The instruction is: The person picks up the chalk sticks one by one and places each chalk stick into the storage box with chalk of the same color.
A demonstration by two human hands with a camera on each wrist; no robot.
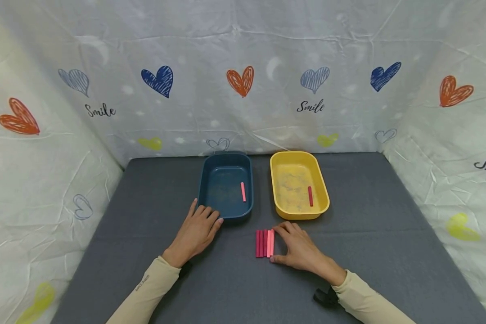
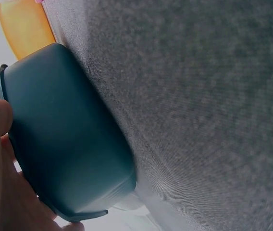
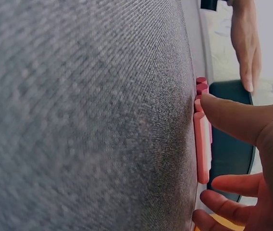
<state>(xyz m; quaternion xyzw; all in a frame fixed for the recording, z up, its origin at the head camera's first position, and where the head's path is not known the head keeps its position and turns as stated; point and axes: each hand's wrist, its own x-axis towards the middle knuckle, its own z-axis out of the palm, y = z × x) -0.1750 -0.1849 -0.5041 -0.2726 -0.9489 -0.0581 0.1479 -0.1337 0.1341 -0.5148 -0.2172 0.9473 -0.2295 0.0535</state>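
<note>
On the grey desk (image 1: 368,216), a row of red and pink sticks (image 1: 264,243) lies side by side near the front edge, just before the gap between a blue tray (image 1: 226,185) and a yellow tray (image 1: 299,183) set toward the back edge. The right hand (image 1: 301,249) brackets the pink stick (image 1: 272,243) at the row's right end, thumb at its near tip and fingers at its far tip. The left hand (image 1: 197,234) lies flat with straight fingers touching the blue tray's front left corner; each tray holds one stick.
</note>
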